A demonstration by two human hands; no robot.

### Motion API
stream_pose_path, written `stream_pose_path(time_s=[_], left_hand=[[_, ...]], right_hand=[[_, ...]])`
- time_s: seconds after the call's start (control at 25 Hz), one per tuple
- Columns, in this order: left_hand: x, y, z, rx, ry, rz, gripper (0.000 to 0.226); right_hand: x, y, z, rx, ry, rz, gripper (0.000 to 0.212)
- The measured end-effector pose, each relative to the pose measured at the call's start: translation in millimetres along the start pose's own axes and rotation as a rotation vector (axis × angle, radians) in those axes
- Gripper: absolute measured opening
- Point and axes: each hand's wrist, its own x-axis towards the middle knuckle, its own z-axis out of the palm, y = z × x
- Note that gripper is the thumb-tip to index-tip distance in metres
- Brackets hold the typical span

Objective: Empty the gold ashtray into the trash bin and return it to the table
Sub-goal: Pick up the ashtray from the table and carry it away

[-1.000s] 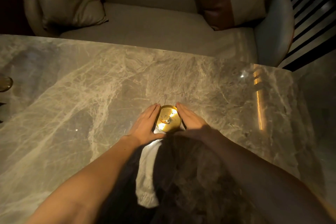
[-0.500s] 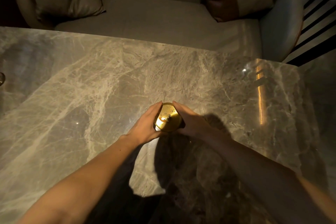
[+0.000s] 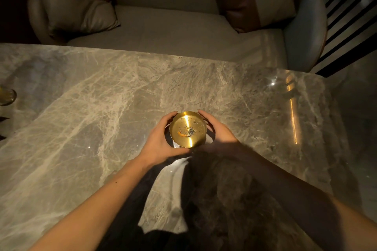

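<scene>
A round gold ashtray (image 3: 187, 128) sits between both my hands over the grey marble table (image 3: 81, 118). Grey ash and an orange butt lie in its middle. My left hand (image 3: 159, 140) cups its left rim and underside. My right hand (image 3: 218, 134) wraps its right rim, partly in shadow. The ashtray looks lifted a little off the table, with a bright patch of tabletop showing beneath it. No trash bin is in view.
A pale sofa (image 3: 173, 32) with two brown-and-cream cushions stands beyond the table's far edge. A glass (image 3: 6, 97) shows at the left edge. Dark railing slats (image 3: 350, 12) run at the upper right. My shadow covers the near part of the table.
My hands went from resting flat beside the ashtray to closing around it. The ashtray has come up toward me and now appears larger and level.
</scene>
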Motion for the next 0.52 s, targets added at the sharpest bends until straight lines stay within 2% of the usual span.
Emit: stream_pose_path(time_s=[0.24,0.52], left_hand=[[-15,33,13,-0.103,0.065,0.008,0.103],[-30,73,49,-0.148,0.077,0.06,0.098]], right_hand=[[-41,-20,-22,0.151,0.024,-0.038,0.103],[-94,-27,-55,0.16,0.103,-0.095,0.098]])
